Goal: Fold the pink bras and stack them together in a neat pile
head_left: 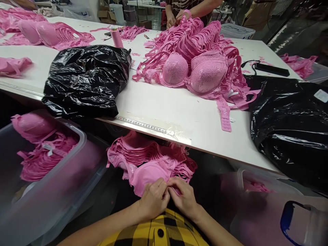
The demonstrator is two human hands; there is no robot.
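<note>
A stack of pink bras [143, 153] rests low in front of me, below the table's front edge. Both hands meet at the near edge of its top bra [148, 173]. My left hand [155, 198] has its fingers curled and pinched on the bra's edge. Close beside it, touching at the fingertips, my right hand [183, 198] pinches the same edge with thumb and forefinger. The exact bit of fabric between the fingertips is hidden by the fingers.
On the white table [159, 106] lie a large bra pile [202, 68], a black plastic bag [87, 78], another black bag [289, 126] and a measuring tape [143, 125]. Plastic bins [84, 136] flank me. Across the table, a person's hands [179, 17] work behind the pile.
</note>
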